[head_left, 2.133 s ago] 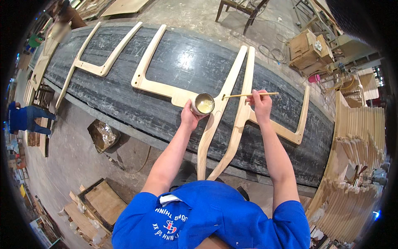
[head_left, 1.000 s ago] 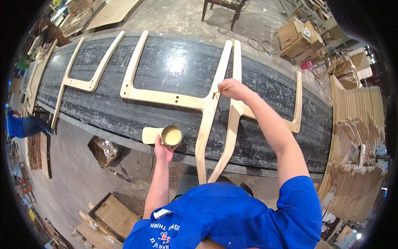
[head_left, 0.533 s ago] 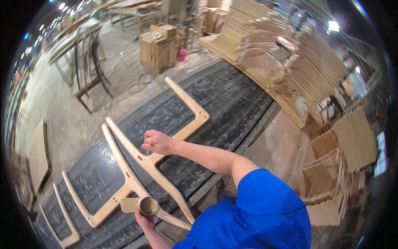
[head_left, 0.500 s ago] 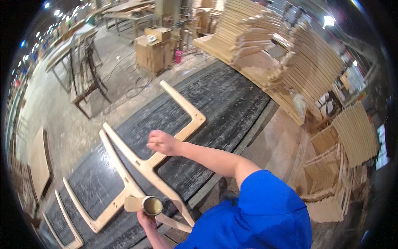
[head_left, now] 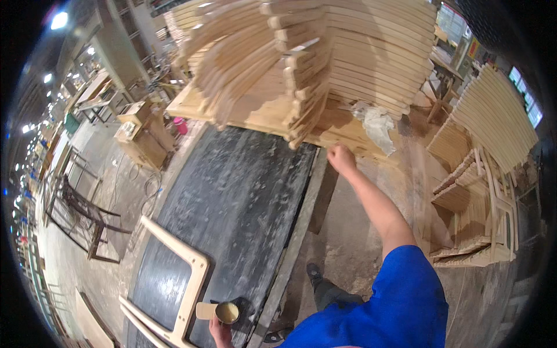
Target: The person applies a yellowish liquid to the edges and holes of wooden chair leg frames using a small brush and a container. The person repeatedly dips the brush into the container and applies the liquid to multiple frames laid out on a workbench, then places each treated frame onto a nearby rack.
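Observation:
My left hand point(head_left: 219, 333) is closed around a round cup point(head_left: 227, 313) of yellowish liquid, low over the dark table. A pale flat piece point(head_left: 205, 311) juts out from the cup's left side; how it joins the cup is hidden. My right arm reaches forward, and my right hand point(head_left: 341, 160) is closed beside the front edge of the wooden pallet board. Whatever its fingers hold, if anything, cannot be made out. Pale wooden chair frames point(head_left: 197, 278) lie on the table, left of the cup.
The long black conveyor-like table point(head_left: 238, 185) runs away from me. Tall stacks of curved wooden parts point(head_left: 371, 52) stand on the pallet board point(head_left: 261, 116) at its far end, with crumpled plastic point(head_left: 376, 127). More frames point(head_left: 470, 203) are stacked at right. A cardboard-coloured box point(head_left: 142, 139) stands left.
My view has swung right toward the stacks. My right hand has moved from above the chair frames to the pallet's edge. The cup stays in my left hand.

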`<action>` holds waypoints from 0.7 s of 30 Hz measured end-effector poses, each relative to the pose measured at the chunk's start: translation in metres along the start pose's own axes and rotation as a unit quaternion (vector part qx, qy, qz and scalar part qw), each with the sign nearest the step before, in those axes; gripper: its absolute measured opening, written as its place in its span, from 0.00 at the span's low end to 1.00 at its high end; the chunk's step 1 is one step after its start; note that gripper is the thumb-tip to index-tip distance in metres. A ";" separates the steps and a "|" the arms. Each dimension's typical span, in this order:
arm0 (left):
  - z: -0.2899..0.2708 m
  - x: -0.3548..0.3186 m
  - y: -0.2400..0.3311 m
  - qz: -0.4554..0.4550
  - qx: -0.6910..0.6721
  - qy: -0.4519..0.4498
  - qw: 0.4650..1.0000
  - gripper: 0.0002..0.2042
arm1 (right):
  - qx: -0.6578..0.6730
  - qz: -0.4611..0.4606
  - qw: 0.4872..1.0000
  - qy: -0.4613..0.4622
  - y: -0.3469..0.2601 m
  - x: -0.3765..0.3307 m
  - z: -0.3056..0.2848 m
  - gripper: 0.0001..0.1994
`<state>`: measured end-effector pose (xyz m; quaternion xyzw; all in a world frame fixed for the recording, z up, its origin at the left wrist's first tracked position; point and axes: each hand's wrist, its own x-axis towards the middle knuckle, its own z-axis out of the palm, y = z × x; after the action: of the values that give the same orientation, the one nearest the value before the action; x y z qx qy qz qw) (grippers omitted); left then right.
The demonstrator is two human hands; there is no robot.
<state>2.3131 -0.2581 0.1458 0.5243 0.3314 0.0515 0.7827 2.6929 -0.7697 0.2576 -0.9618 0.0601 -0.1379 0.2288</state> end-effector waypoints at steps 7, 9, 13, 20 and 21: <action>0.078 0.038 0.020 -0.053 0.124 0.089 0.987 0.16 | -0.149 0.235 0.945 0.173 0.186 0.133 -0.047 0.24; 0.094 0.050 0.017 -0.062 0.168 0.096 0.979 0.16 | -0.168 0.243 0.926 0.235 0.228 0.153 -0.062 0.25; 0.091 0.021 0.048 -0.036 0.274 0.180 0.944 0.16 | -0.197 0.236 0.949 0.073 0.239 0.192 -0.048 0.28; 0.075 0.027 0.064 0.207 0.504 0.341 0.766 0.18 | 0.357 0.158 0.895 0.214 0.193 0.185 -0.126 0.11; 0.068 0.017 0.074 0.201 0.425 0.291 0.833 0.15 | 0.427 0.117 0.879 0.178 0.159 0.176 -0.129 0.08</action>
<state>2.3850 -0.2713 0.2167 0.8211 0.4201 0.2123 0.3228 2.8149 -0.9970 0.3369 -0.7162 0.1473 -0.2910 0.6170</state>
